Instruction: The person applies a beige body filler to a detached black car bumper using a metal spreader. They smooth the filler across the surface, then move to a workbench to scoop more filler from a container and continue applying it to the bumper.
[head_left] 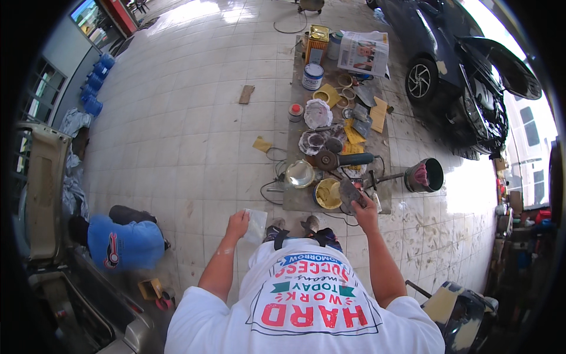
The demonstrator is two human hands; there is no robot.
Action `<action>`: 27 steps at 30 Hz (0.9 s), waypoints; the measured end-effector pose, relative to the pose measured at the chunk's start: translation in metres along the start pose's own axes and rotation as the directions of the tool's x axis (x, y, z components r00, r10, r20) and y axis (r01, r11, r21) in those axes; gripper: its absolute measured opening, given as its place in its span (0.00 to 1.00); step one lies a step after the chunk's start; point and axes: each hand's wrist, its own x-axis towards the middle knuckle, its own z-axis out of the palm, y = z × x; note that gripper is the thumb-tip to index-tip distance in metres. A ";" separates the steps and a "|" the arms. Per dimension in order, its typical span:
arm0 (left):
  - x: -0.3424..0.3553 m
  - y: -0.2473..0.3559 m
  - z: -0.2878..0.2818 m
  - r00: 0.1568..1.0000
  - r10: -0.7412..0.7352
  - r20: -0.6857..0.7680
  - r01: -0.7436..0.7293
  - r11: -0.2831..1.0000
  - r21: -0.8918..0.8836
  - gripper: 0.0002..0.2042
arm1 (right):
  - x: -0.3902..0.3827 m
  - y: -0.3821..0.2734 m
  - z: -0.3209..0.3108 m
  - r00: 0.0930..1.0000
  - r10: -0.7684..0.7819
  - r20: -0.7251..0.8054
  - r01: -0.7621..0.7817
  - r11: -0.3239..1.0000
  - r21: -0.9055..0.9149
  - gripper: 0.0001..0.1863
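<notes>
My left hand (237,224) is closed on the edge of a pale, translucent flat sheet (256,226), held out in front of my body. In my right hand (365,213) is a wide, dark putty knife (349,192). Its blade end is over the right side of an open tin of yellow putty (323,197); I cannot tell whether the blade touches the putty. A round, shiny lid (300,174) lies just left of the tin. Beyond it sits an angle grinder (352,159) with a dark disc.
A low work board (299,203) bears tins, tape rolls, sandpaper and a newspaper (365,52). A dark bucket (433,175) stands to its right. A dark car (442,59) is at the far right. On the left, a person in a blue shirt (127,239) crouches beside a car body.
</notes>
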 end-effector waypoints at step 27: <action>-0.006 0.280 -0.049 0.939 0.267 0.219 0.214 0.048 -0.976 0.18 | -0.144 -0.216 0.069 0.570 -0.712 0.411 0.779 0.309 -0.545 0.42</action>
